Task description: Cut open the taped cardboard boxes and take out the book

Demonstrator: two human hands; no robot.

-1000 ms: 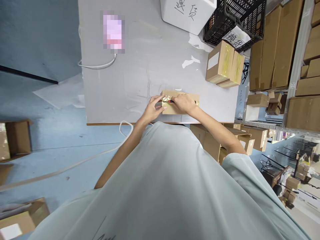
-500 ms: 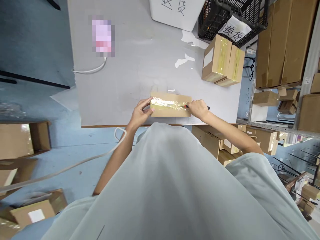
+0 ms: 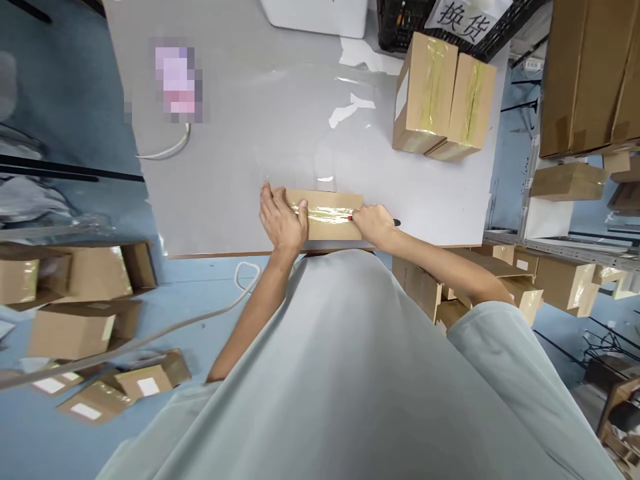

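A small cardboard box point(image 3: 333, 230) lies near the table's front edge, with shiny clear tape along its top. My left hand point(image 3: 283, 220) rests over the box's left end, fingers stretched out past its far corner and thumb on the taped top. My right hand point(image 3: 375, 223) is closed around a slim box cutter point(image 3: 397, 223) at the box's right end. The cutter's dark end sticks out behind the fist and a red bit shows in front, over the tape. Its blade cannot be made out.
Two taped cardboard boxes point(image 3: 427, 93) stand at the table's back right, near a black crate point(image 3: 400, 30) and a white bin point(image 3: 317, 15). A blurred pink item point(image 3: 175, 83) with a white cable lies at left. Open cartons point(image 3: 80, 330) cover floor at left; shelving point(image 3: 565, 237) stands right.
My left hand has turned and slid from gripping the box's left end to lying flat over it. My right hand stays at the right end with the cutter. The view has shifted.
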